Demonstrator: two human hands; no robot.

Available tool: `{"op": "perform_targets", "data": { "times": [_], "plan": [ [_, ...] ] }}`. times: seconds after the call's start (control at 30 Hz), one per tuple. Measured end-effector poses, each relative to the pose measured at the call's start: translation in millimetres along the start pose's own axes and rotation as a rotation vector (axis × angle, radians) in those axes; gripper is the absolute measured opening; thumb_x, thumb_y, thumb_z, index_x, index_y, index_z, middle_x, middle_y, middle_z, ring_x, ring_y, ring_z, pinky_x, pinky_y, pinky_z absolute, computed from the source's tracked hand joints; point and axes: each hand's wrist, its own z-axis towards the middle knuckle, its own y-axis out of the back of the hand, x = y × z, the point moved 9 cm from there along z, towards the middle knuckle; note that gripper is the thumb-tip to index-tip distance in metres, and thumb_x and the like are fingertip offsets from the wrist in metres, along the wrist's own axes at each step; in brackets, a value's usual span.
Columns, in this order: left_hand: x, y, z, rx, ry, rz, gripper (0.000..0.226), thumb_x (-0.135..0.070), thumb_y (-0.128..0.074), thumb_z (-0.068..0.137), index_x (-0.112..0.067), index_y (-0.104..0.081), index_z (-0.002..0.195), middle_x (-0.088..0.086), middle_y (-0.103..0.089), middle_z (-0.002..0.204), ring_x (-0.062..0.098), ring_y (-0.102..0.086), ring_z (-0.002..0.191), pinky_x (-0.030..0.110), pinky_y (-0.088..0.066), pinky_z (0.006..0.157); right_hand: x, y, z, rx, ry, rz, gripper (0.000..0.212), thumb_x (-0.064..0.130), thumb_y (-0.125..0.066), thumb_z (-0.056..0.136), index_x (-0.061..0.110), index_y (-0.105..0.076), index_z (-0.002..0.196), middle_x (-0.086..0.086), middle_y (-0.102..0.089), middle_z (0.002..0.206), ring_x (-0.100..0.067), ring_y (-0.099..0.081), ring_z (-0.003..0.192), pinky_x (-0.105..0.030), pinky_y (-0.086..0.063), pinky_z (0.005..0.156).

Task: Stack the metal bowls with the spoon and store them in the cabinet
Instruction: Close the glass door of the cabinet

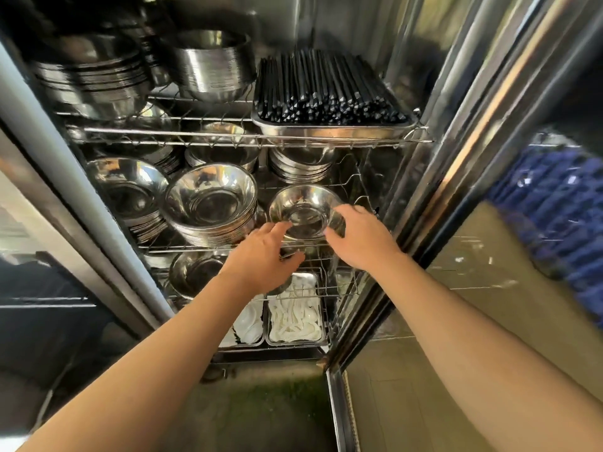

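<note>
We hold the metal bowl point(301, 212) from both sides, left hand point(261, 256) grasping its near-left rim and right hand point(360, 238) its right rim, so it stays level over the cabinet's middle shelf point(228, 247), in the free spot right of the bowl stack point(210, 203). We see no spoon.

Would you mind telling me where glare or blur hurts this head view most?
Head view: the cabinet door and blue crate at right are motion-smeared; glare streaks the bowl between both hands; upper shelf bowls sit in shadow; wide-angle bending curves the edges.
</note>
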Motion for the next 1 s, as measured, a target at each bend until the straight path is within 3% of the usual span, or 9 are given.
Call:
{"op": "perform_targets", "data": {
  "times": [0.17, 0.33, 0.43, 0.6, 0.73, 0.83, 0.9, 1.0],
  "plan": [
    [-36.9, 29.1, -46.6, -0.066, -0.1, -0.034, 0.075, -0.06, -0.056, 0.092, -0.022, -0.034, 0.153, 0.007, -0.051, 0.146, 0.027, -0.051, 0.13, 0.042, -0.048, 0.099, 15.4, 43.1, -77.0, -0.133, 0.012, -0.002, 0.054, 0.047, -0.056, 0.097, 0.022, -0.049, 0.144, -0.002, -0.057, 0.134, -0.023, -0.053, 0.124, -0.036, -0.047, 0.091],
    [-83.8, 53.2, -104.1, -0.079, -0.25, -0.123, 0.075, -0.058, -0.058, 0.092, -0.022, -0.035, 0.153, 0.005, -0.05, 0.148, 0.026, -0.058, 0.121, 0.036, -0.043, 0.101, 31.3, 92.3, -174.9, -0.254, -0.009, -0.027, 0.051, 0.045, -0.056, 0.099, 0.021, -0.05, 0.144, -0.001, -0.056, 0.136, -0.023, -0.057, 0.121, -0.038, -0.047, 0.094],
    [-117.2, 69.0, -143.9, -0.097, -0.35, -0.164, 0.074, -0.055, -0.06, 0.092, -0.022, -0.036, 0.153, 0.004, -0.05, 0.147, 0.024, -0.049, 0.132, 0.037, -0.042, 0.105, 43.5, 123.6, -242.2, -0.342, -0.014, -0.015, 0.049, 0.041, -0.06, 0.098, 0.021, -0.052, 0.142, 0.0, -0.057, 0.135, -0.02, -0.053, 0.125, -0.032, -0.043, 0.094],
    [-192.1, 92.1, -200.3, -0.121, -0.521, -0.203, 0.076, -0.053, -0.063, 0.092, -0.019, -0.035, 0.154, 0.003, -0.049, 0.147, 0.021, -0.048, 0.131, 0.03, -0.038, 0.107, 50.1, 174.7, -353.1, -0.468, -0.066, -0.021, 0.047, 0.037, -0.065, 0.096, 0.022, -0.056, 0.139, 0.007, -0.057, 0.133, -0.006, -0.049, 0.12, -0.013, -0.031, 0.089],
    [-259.5, 108.1, -242.6, -0.148, -0.657, -0.266, 0.076, -0.054, -0.061, 0.091, -0.02, -0.034, 0.154, -0.001, -0.048, 0.145, 0.016, -0.048, 0.128, 0.019, -0.03, 0.103, 50.3, 212.6, -433.1, -0.553, -0.077, -0.011, 0.048, 0.041, -0.063, 0.095, 0.027, -0.054, 0.139, 0.016, -0.054, 0.13, 0.008, -0.045, 0.111, -0.003, -0.034, 0.089],
    [-311.2, 119.9, -278.0, -0.187, -0.762, -0.289, 0.076, -0.055, -0.059, 0.091, -0.018, -0.035, 0.153, 0.001, -0.049, 0.144, 0.015, -0.043, 0.132, 0.018, -0.028, 0.105, 53.6, 239.0, -490.1, -0.642, -0.036, -0.019, 0.048, 0.045, -0.061, 0.094, 0.029, -0.054, 0.14, 0.02, -0.053, 0.13, 0.006, -0.049, 0.117, -0.019, -0.046, 0.099],
    [-343.8, 127.0, -303.9, -0.219, -0.822, -0.312, 0.078, -0.057, -0.057, 0.092, -0.016, -0.034, 0.154, 0.002, -0.047, 0.147, 0.015, -0.042, 0.135, 0.019, -0.029, 0.108, 58.0, 256.8, -530.2, -0.721, 0.032, -0.01, 0.048, 0.042, -0.063, 0.094, 0.028, -0.055, 0.139, 0.019, -0.054, 0.129, -0.001, -0.054, 0.122, -0.031, -0.051, 0.099],
    [-379.1, 133.1, -336.1, -0.246, -0.865, -0.361, 0.084, -0.062, -0.052, 0.093, -0.015, -0.026, 0.157, 0.0, -0.04, 0.155, 0.011, -0.033, 0.142, 0.017, -0.022, 0.111, 61.3, 277.4, -578.3, -0.829, 0.163, 0.035, 0.044, 0.033, -0.066, 0.094, 0.024, -0.058, 0.135, 0.016, -0.056, 0.126, -0.011, -0.059, 0.119, -0.034, -0.054, 0.092]
  ]
}}
